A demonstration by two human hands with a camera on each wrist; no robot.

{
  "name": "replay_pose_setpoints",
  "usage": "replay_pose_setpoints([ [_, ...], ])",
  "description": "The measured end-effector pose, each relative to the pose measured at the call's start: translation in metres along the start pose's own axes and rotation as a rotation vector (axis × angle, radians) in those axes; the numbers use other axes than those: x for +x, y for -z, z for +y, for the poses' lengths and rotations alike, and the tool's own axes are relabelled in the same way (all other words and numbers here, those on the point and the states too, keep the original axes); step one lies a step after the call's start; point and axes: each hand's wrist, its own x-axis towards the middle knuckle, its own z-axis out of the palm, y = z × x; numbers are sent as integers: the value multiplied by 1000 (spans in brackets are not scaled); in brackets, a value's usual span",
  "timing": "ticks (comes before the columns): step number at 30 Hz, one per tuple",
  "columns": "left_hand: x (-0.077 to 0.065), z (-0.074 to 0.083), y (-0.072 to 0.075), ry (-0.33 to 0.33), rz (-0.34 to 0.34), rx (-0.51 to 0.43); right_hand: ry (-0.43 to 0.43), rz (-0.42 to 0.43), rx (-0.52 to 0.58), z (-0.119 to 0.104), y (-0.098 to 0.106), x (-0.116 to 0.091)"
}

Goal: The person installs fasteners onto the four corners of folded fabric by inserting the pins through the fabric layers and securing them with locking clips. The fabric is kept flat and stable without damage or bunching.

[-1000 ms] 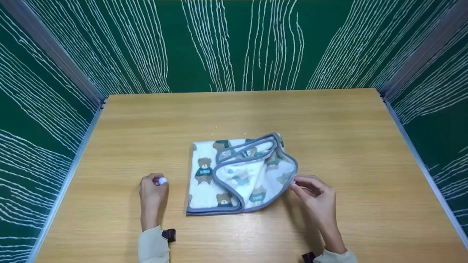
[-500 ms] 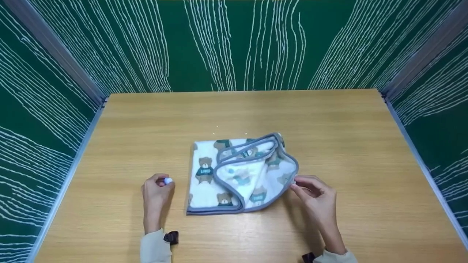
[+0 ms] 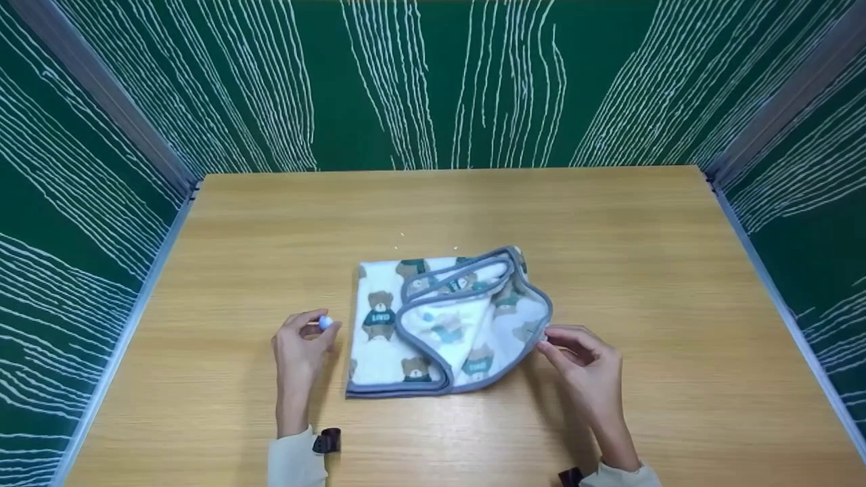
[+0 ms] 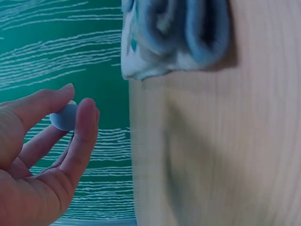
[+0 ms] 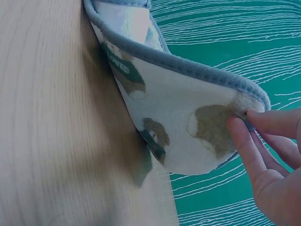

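Observation:
A folded white blanket (image 3: 379,358) with brown bears and a grey-blue edging lies at the middle of the table. Its upper layer is partly turned back, and the right side is lifted. My right hand (image 3: 585,368) pinches that lifted edge between thumb and fingers; in the right wrist view the raised blanket flap (image 5: 178,113) curves up from the table to the fingertips. To the left of the blanket, my left hand (image 3: 301,345) pinches a small round pale-blue ball (image 4: 64,117) between thumb and finger, held above the table.
The wooden table (image 3: 676,270) is bordered by green walls (image 3: 609,67) with white wavy lines at the back and both sides. Several tiny pale specks (image 3: 455,248) lie just behind the blanket. Each sleeve carries a dark wrist band (image 3: 327,441).
My left hand has moved right, toward the blanket, carrying the small ball and turning so the ball shows between the fingertips. The right hand and blanket have stayed about where they were.

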Motion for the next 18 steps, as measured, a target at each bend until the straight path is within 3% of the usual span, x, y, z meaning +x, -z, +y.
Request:
replay_pose_setpoints([
  [5,-5,11,-10,-79,-12,17,-9,1,-13,0,1,0],
  [9,-8,18,-20,-99,-27,40,-4,-6,-7,0,1,-1],
  [18,-16,28,-38,-93,-139,-109,-11,-8,4,0,2,-1],
])
